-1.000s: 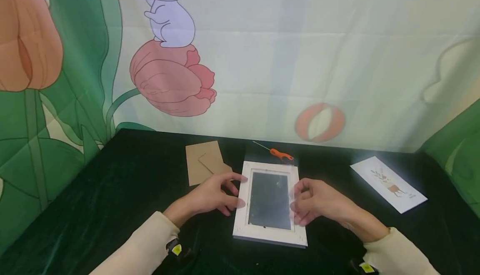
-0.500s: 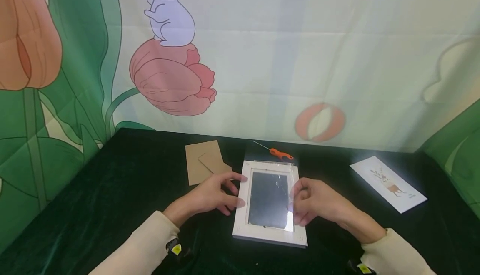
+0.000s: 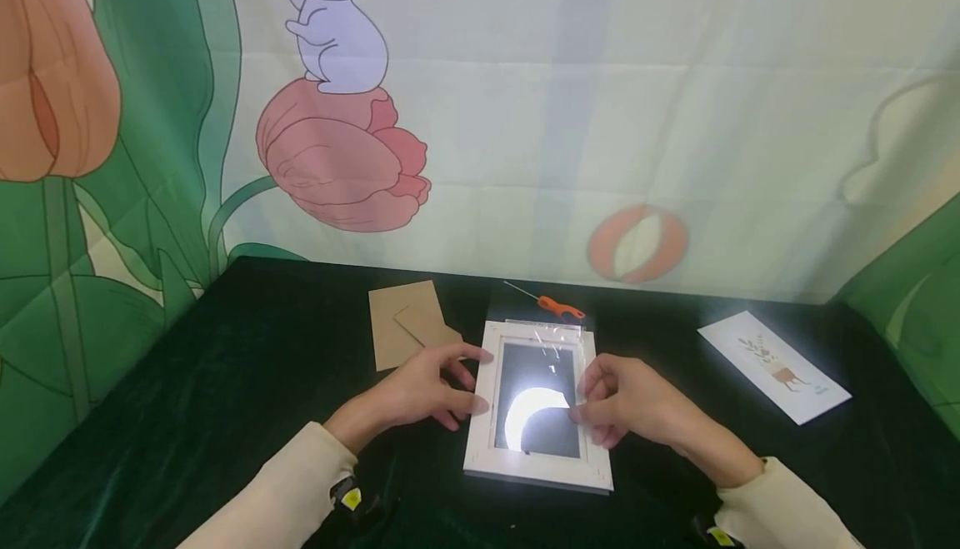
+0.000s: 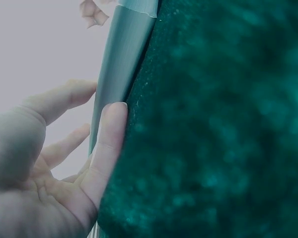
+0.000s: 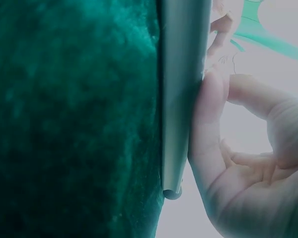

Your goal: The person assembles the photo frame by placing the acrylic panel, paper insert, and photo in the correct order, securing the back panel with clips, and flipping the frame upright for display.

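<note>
In the head view a white picture frame (image 3: 536,467) lies flat on the dark green cloth. My left hand (image 3: 423,382) holds its left edge, thumb and index fingertip on the rim. The left wrist view shows a finger of that hand (image 4: 54,163) against the frame's side. Over the frame's opening lies a clear sheet (image 3: 534,399) with a bright glare. My right hand (image 3: 633,399) pinches the sheet's right edge between thumb and index finger. In the right wrist view its fingers (image 5: 206,134) lie against the frame's side.
Brown backing board pieces (image 3: 408,316) lie left of the frame. Behind it is a dark panel (image 3: 513,307), with an orange-handled screwdriver (image 3: 558,307) over it. A white printed card (image 3: 776,366) lies at the right. A patterned curtain (image 3: 480,116) hangs behind the table.
The clear sheet has shifted and tilted slightly, and a large bright glare has come over the opening. My right thumb has moved slightly left. My left hand stays put.
</note>
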`<state>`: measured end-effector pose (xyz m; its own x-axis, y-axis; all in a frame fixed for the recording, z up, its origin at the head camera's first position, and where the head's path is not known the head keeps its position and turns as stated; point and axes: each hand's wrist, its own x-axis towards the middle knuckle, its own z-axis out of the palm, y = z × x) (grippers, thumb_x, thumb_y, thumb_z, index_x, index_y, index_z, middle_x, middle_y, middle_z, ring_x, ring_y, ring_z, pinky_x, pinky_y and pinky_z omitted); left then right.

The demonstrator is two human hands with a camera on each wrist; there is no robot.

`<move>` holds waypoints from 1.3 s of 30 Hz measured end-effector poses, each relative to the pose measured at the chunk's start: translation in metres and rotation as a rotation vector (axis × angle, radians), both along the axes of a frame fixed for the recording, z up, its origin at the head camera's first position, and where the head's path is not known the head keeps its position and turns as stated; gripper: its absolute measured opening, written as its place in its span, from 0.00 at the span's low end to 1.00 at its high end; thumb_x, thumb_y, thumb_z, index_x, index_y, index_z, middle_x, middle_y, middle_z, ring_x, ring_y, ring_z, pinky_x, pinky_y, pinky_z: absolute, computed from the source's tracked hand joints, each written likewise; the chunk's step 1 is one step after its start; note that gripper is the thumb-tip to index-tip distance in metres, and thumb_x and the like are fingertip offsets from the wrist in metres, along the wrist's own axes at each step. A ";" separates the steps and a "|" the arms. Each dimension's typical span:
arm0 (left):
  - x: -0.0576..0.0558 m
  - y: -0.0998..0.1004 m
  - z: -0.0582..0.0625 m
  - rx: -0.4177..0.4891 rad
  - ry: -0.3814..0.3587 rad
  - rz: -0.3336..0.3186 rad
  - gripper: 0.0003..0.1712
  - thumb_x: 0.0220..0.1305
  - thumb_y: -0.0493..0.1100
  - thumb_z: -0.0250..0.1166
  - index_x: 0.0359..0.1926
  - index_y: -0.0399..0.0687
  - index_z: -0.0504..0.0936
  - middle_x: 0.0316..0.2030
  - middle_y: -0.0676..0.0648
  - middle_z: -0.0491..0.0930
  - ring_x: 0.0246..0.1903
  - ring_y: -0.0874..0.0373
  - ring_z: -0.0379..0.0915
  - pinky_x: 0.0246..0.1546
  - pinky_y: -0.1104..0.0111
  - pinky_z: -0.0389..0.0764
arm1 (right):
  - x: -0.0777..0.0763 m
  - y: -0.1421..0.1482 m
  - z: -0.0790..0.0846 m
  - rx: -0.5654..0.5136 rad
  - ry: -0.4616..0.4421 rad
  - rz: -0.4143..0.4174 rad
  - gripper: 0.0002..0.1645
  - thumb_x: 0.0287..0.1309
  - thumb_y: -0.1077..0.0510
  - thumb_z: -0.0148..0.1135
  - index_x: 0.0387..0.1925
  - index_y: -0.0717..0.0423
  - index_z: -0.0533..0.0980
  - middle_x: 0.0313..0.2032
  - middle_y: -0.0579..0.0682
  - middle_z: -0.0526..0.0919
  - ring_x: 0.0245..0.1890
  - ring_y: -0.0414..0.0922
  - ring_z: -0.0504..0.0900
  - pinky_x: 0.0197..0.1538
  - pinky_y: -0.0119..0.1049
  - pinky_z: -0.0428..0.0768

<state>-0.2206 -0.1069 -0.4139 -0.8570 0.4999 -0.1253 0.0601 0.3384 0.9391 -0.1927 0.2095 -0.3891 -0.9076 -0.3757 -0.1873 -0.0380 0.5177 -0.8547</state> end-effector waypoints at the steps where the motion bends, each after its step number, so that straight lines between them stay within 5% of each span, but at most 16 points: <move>1: 0.000 0.000 0.000 0.001 0.001 -0.001 0.37 0.63 0.36 0.78 0.71 0.42 0.75 0.47 0.38 0.78 0.33 0.48 0.87 0.35 0.58 0.91 | 0.000 0.000 0.000 0.010 0.007 -0.003 0.22 0.59 0.59 0.80 0.45 0.63 0.75 0.31 0.55 0.83 0.25 0.51 0.87 0.32 0.43 0.89; 16: 0.000 -0.001 -0.001 0.003 0.006 -0.012 0.36 0.63 0.35 0.77 0.71 0.41 0.74 0.46 0.39 0.78 0.33 0.49 0.87 0.34 0.57 0.91 | 0.000 -0.002 -0.001 0.024 0.056 0.005 0.22 0.59 0.59 0.80 0.45 0.62 0.76 0.32 0.55 0.82 0.25 0.50 0.85 0.31 0.42 0.89; 21: -0.001 -0.001 -0.002 0.002 0.002 -0.020 0.36 0.64 0.35 0.77 0.71 0.41 0.75 0.46 0.39 0.78 0.32 0.50 0.86 0.34 0.58 0.91 | -0.002 -0.005 -0.001 0.059 0.131 0.000 0.36 0.56 0.63 0.80 0.61 0.68 0.70 0.34 0.53 0.80 0.25 0.49 0.83 0.28 0.41 0.87; 28: -0.001 -0.003 0.000 -0.007 0.004 -0.014 0.36 0.64 0.36 0.77 0.71 0.41 0.75 0.46 0.39 0.78 0.32 0.50 0.86 0.34 0.58 0.91 | -0.003 -0.008 -0.001 0.060 0.120 -0.019 0.64 0.52 0.67 0.81 0.81 0.62 0.50 0.36 0.54 0.80 0.27 0.50 0.84 0.27 0.43 0.88; 39: -0.001 -0.001 -0.001 0.006 0.004 -0.018 0.36 0.64 0.34 0.77 0.71 0.41 0.75 0.46 0.38 0.78 0.32 0.50 0.86 0.33 0.57 0.91 | -0.008 -0.001 0.000 0.030 0.101 0.023 0.48 0.60 0.62 0.78 0.74 0.66 0.62 0.35 0.54 0.82 0.27 0.50 0.84 0.27 0.45 0.88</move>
